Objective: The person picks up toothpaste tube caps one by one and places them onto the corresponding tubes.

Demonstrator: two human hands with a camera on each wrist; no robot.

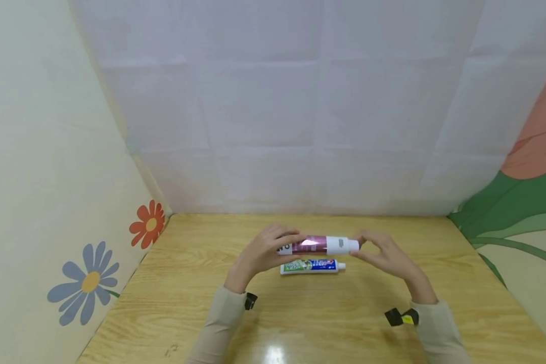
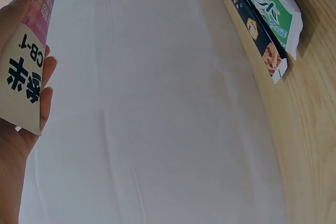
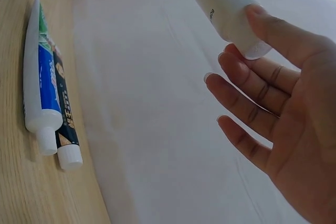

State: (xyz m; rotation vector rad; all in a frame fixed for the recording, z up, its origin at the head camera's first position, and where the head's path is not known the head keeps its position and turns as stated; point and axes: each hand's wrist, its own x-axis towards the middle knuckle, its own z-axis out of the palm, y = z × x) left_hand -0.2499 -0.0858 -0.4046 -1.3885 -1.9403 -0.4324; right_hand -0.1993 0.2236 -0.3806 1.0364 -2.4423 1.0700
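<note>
A purple and white toothpaste tube (image 1: 316, 244) is held level above the table, its white cap (image 1: 354, 245) toward the right. My left hand (image 1: 266, 250) grips it round the flat crimped end, where dark lettering shows in the left wrist view. At the other end my right hand (image 1: 387, 257) pinches the cap between thumb and fingertips; its other fingers spread loosely in the right wrist view. Below lies a green, blue and white toothpaste tube (image 1: 310, 267). Beside that one, a black toothpaste tube with a white cap (image 3: 65, 114) shows in both wrist views, hidden in the head view.
The wood-grain table (image 1: 346, 323) ends at a hanging white cloth (image 1: 264, 126) at the back. Side panels with printed flowers (image 1: 90, 282) stand at left and right. Dark wrist straps (image 1: 395, 317) sit at both cuffs.
</note>
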